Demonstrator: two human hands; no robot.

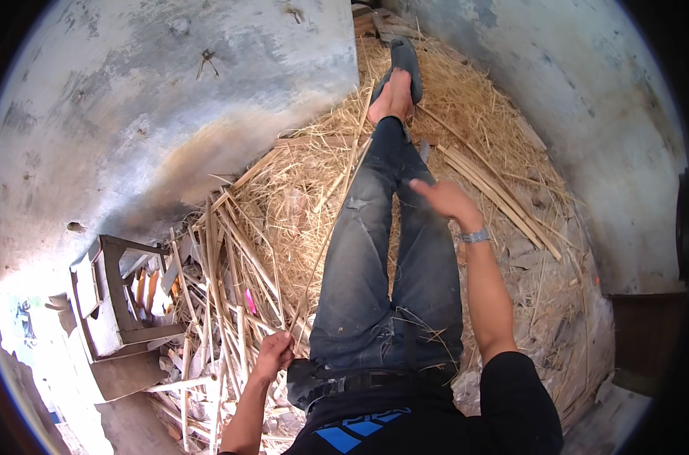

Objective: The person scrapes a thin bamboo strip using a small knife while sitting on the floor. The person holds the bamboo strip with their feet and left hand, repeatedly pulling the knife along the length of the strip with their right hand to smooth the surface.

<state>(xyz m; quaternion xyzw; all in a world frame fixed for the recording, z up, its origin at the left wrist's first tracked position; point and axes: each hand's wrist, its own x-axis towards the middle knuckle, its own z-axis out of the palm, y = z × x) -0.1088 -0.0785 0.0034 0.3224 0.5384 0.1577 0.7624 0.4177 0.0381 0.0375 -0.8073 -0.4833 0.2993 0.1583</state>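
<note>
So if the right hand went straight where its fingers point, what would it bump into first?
Probably the dark trousers, around the lower legs, because the right hand points across them. I can't tell how high the hand is, so it might pass over.

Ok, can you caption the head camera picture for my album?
Left hand closed beside a heap of sticks, right hand over dark trousers, straw on either side.

Sticks (211,262) lie left of the person's legs (356,280); slats (502,202) lie right, on straw (466,98).
</note>
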